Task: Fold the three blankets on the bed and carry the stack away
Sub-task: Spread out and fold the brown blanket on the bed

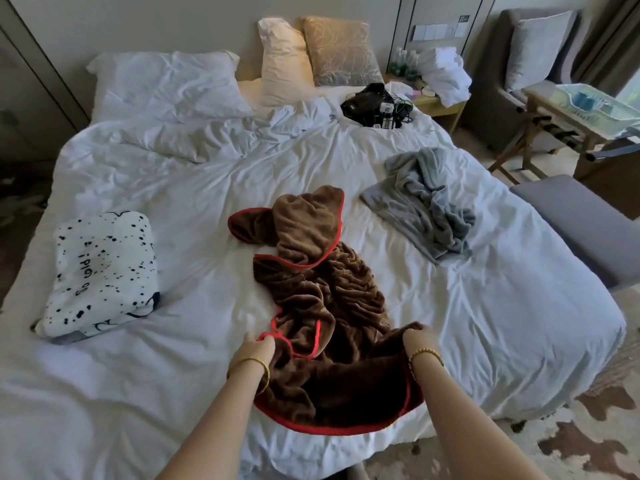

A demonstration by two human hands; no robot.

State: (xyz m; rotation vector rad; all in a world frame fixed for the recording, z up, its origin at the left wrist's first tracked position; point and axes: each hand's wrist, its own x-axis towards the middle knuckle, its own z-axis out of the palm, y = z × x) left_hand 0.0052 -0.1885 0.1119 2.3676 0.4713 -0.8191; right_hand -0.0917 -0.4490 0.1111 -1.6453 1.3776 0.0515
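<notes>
Brown blanket (325, 306), red-edged, lies crumpled mid-bed (194, 174). My left hand (258, 344) pinches its hem and my right hand (417, 336) grips the other side, set apart to spread it, I reckon. Spotted blanket (100, 268) sits folded to the left; grey blanket (426, 206) waits rumpled to the right.

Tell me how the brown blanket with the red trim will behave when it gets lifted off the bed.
The brown blanket will probably hang limp: it lies in deep soft wrinkles. Its far end will likely drag and sag, since the left hand and right hand grip only the near edge. The fleecy-looking pile should give a firm hold, not a slippery one.
</notes>
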